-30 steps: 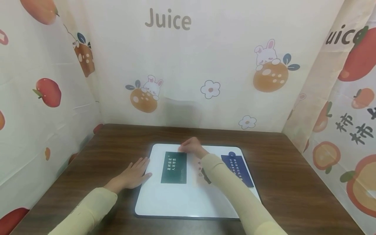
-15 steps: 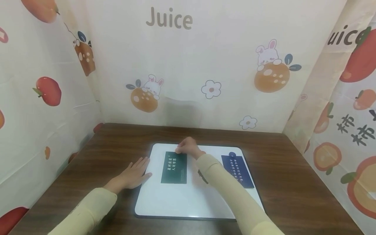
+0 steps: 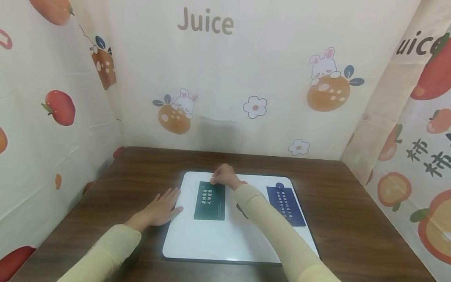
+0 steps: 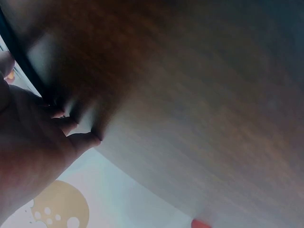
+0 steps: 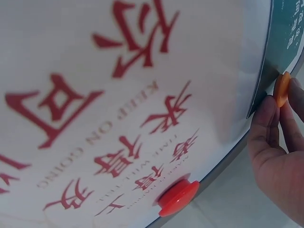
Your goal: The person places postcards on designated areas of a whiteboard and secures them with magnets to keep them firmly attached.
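My right hand (image 3: 225,177) reaches across the whiteboard (image 3: 211,243), and its fingertips (image 5: 266,114) pinch a small orange magnet (image 5: 282,89) at the far edge of the dark green card (image 3: 209,201). In the right wrist view the magnet sits right on that card's corner, held between thumb and finger. My left hand (image 3: 160,209) lies flat on the bench (image 3: 352,219), fingers straight and relaxed, its tips touching the near-left edge of the whiteboard; it grasps nothing. The left wrist view is blurred and shows little beyond the fingers on the wood.

Under my right forearm, just right of the green card, lies a white sheet (image 5: 118,118) with large red Chinese characters and the small line "KEEP ON GOING"; a red magnet (image 5: 178,197) sits at its edge. The sleeve hides most of this sheet in the head view. Farther right of that hand a dark blue card (image 3: 286,205) lies on the whiteboard, with a blue magnet (image 3: 280,185) at its far end. Both dark cards carry white Chinese text too small for me to read.

Beyond the hands a printed curtain (image 3: 246,58) walls the bench, with "Juice", rabbits, oranges and flowers.
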Demonstrator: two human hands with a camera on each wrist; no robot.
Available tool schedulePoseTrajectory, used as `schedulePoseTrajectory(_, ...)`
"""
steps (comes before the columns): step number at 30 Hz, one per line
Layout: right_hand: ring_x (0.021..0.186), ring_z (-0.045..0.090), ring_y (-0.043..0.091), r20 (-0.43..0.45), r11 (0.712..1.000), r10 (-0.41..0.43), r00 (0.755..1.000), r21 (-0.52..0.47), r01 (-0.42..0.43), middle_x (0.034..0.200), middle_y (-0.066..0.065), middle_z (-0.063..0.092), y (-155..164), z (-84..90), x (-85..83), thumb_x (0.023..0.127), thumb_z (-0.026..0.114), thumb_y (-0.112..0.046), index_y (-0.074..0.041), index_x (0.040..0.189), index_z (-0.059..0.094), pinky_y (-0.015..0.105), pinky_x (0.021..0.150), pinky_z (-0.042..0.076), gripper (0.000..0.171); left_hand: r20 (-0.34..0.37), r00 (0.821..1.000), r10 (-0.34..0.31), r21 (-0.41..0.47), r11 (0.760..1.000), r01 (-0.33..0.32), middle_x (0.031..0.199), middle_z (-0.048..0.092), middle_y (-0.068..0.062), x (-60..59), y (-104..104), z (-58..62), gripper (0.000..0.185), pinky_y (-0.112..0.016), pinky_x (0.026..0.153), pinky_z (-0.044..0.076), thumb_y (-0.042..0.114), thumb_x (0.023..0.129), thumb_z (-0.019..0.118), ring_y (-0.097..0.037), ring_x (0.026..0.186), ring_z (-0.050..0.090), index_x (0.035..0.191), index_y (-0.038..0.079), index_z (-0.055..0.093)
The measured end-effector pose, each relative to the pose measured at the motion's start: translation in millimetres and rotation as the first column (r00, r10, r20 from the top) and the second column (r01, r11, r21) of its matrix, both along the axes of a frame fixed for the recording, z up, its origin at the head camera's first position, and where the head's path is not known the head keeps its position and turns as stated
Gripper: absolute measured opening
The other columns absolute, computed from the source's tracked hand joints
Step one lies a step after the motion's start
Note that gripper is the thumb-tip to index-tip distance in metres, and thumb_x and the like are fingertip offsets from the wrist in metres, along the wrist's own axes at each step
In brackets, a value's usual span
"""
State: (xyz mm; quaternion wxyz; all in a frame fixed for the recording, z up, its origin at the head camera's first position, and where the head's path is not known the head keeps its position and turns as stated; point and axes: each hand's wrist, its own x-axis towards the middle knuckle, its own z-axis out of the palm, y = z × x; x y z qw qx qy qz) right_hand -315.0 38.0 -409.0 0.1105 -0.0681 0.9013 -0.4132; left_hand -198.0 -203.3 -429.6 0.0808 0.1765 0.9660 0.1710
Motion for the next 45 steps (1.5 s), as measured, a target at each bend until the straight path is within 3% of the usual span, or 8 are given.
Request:
schedulePoseTrajectory(17,0.087,0.059,0.022,-0.014,0.999,0.03,0.999,0.031,-0.029,0.092,0.004,0.063,-2,-1.6,-4.0,0.082,0.077,-0.016,-0.008,0.098,0.069,0.039,0.084,0.052,0.019,0.0,1.0,-0.009,0.007,1.0,0.009,0.155,0.018,-0.023,-0.2,1,1.4,0.07,-0.063,0.109,0.009,0.041,0.099,0.045,-0.043,0.141,0.011,0.148,-0.004,0.022)
schedulePoseTrajectory(32,0.089,0.057,0.024,-0.023,0.999,0.024,0.999,0.021,-0.024,0.095,0.004,0.06,-2,-0.9,1.4,0.084,0.075,-0.016,-0.007,0.102,0.065,0.04,0.085,0.052,0.023,-0.028,1.0,-0.01,0.002,1.0,0.01,0.155,0.017,-0.021,-3.2,-1,-9.3,0.075,-0.063,0.109,0.008,0.048,0.098,0.041,-0.042,0.142,0.009,0.149,-0.002,0.021)
schedulePoseTrajectory(45,0.089,0.058,0.023,-0.018,1.0,0.026,0.999,0.012,-0.026,0.095,0.004,0.06,-2,-0.7,0.3,0.084,0.074,-0.016,-0.008,0.103,0.064,0.039,0.084,0.052,0.022,0.011,1.0,0.003,0.011,1.0,-0.004,0.155,0.017,-0.024,0.1,4,2.8,0.071,-0.063,0.109,0.009,0.04,0.099,0.046,-0.044,0.141,0.01,0.148,-0.005,0.022)
